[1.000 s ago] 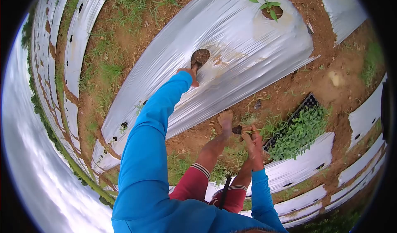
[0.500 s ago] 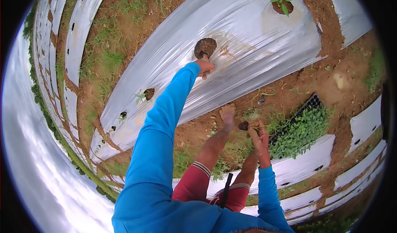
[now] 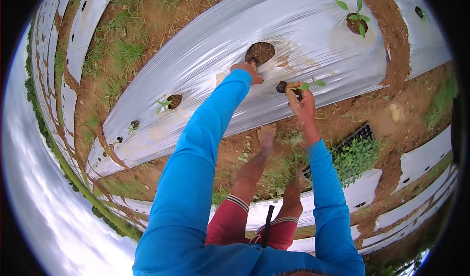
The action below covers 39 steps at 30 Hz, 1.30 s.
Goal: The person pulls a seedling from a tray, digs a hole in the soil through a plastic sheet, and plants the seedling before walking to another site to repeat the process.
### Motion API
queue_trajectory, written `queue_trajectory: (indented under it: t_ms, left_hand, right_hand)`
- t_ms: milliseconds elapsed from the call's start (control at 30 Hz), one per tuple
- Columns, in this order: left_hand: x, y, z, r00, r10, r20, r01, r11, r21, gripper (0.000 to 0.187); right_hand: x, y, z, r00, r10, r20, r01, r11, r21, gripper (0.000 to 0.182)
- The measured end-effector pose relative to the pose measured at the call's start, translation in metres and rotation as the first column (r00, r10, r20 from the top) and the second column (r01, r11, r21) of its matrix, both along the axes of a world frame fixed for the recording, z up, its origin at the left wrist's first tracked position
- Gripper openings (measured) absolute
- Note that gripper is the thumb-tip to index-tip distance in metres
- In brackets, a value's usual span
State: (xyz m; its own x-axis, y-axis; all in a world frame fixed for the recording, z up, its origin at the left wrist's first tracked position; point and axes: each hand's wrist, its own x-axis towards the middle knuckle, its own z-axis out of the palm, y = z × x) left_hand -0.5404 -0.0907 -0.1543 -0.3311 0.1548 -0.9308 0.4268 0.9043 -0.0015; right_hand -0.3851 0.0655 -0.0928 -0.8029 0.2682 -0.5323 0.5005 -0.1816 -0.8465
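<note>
From where I watch, starting at the left, a small pale-green plant (image 3: 162,105) leans beside a brown hole in the long silver plastic sheet (image 3: 205,70) that covers the raised bed. Next comes my left arm in its bright blue fabric sleeve (image 3: 188,163), reaching up across the sheet. My left grip (image 3: 249,72), bare and palm down, is at the lower edge of a round, soil-filled opening (image 3: 263,52); its fingers point into the dark soil, and I can't tell how far open it is or whether it has hold of anything, since the fingertips seem to be hidden there. Below, a bare foot (image 3: 267,131) stands on reddish-brown earth near the sheet's edge, above the dark red shorts with striped hems (image 3: 228,222).

Just right of the opening, over the sheet, my right grip (image 3: 304,104) is closed lightly, thumb and fingers pinching a green seedling with a dark root plug (image 3: 282,86). The plug sticks out on the left, well apart from the soil, and the leaves show on the right. Lower down, the right blue sleeve (image 3: 329,188) crosses in front of a black plastic cell tray (image 3: 361,131) packed with leafy green seedlings (image 3: 358,159). Farther right and up, a broad-leaved green plant (image 3: 360,18) stands in another round hole
</note>
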Motion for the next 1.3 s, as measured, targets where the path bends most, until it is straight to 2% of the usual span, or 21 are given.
queue_trajectory:
  t_ms: [67, 200, 367, 433, 500, 567, 667, 767, 867, 967, 1067, 1100, 1300]
  left_hand:
    - [-0.001, 0.000, -0.001, 0.999, 0.020, 0.036, -0.020, 1.000, -0.008, 0.083]
    - [0.001, -0.008, 0.015, 0.991, 0.132, -0.036, -0.129, 0.988, 0.081, 0.079]
    - [-0.010, -0.003, -0.006, 0.985, 0.128, 0.113, -0.129, 0.992, 0.004, 0.076]
    - [-0.011, -0.005, -0.014, 0.981, 0.155, 0.113, -0.153, 0.988, -0.024, 0.075]
    - [-0.010, -0.011, -0.007, 0.982, 0.169, 0.082, -0.173, 0.984, 0.040, 0.073]
    - [-0.006, -0.013, -0.001, 0.983, 0.174, 0.051, -0.178, 0.980, 0.089, 0.073]
    - [0.005, -0.023, 0.005, 0.988, 0.155, -0.031, -0.147, 0.974, 0.170, 0.076]
    - [0.026, -0.037, 0.012, 0.968, 0.189, -0.164, -0.138, 0.949, 0.284, 0.076]
    - [0.031, -0.042, 0.030, 0.958, 0.212, -0.193, -0.138, 0.932, 0.336, 0.075]
    - [0.039, -0.054, 0.024, 0.932, 0.271, -0.239, -0.146, 0.888, 0.437, 0.068]
    - [0.042, -0.062, 0.021, 0.904, 0.326, -0.276, -0.146, 0.843, 0.517, 0.060]
    - [0.042, -0.064, 0.020, 0.897, 0.337, -0.286, -0.143, 0.833, 0.534, 0.059]
    - [0.049, -0.068, 0.012, 0.852, 0.386, -0.353, -0.119, 0.800, 0.589, 0.058]
  right_hand:
    - [-0.018, -0.008, -0.016, 1.000, 0.003, -0.005, -0.003, 1.000, -0.014, 0.014]
    - [-0.027, -0.012, -0.020, 0.999, 0.002, 0.043, 0.000, 0.998, -0.059, 0.017]
    - [-0.030, -0.017, -0.033, 0.998, 0.006, 0.056, -0.002, 0.997, -0.071, 0.022]
    - [-0.030, -0.020, -0.036, 0.998, -0.004, 0.070, 0.007, 0.998, -0.054, 0.019]
    - [-0.038, -0.027, -0.035, 0.999, -0.003, 0.039, 0.004, 1.000, -0.031, 0.018]
    - [-0.045, -0.031, -0.036, 1.000, 0.015, -0.012, -0.015, 1.000, 0.016, 0.017]
    - [-0.059, -0.038, -0.051, 0.991, 0.109, -0.076, -0.092, 0.977, 0.194, 0.016]
    - [-0.085, -0.047, -0.041, 0.970, 0.235, -0.055, -0.192, 0.892, 0.410, 0.018]
    - [-0.097, -0.055, -0.061, 0.931, 0.361, -0.056, -0.259, 0.760, 0.596, 0.021]
    - [-0.106, -0.065, -0.061, 0.910, 0.414, 0.026, -0.321, 0.664, 0.675, 0.022]
    - [-0.109, -0.069, -0.070, 0.894, 0.445, -0.046, -0.292, 0.658, 0.694, 0.021]
    - [-0.111, -0.071, -0.070, 0.892, 0.451, -0.010, -0.318, 0.645, 0.695, 0.021]
    - [-0.112, -0.080, -0.078, 0.874, 0.474, 0.109, -0.384, 0.534, 0.753, 0.022]
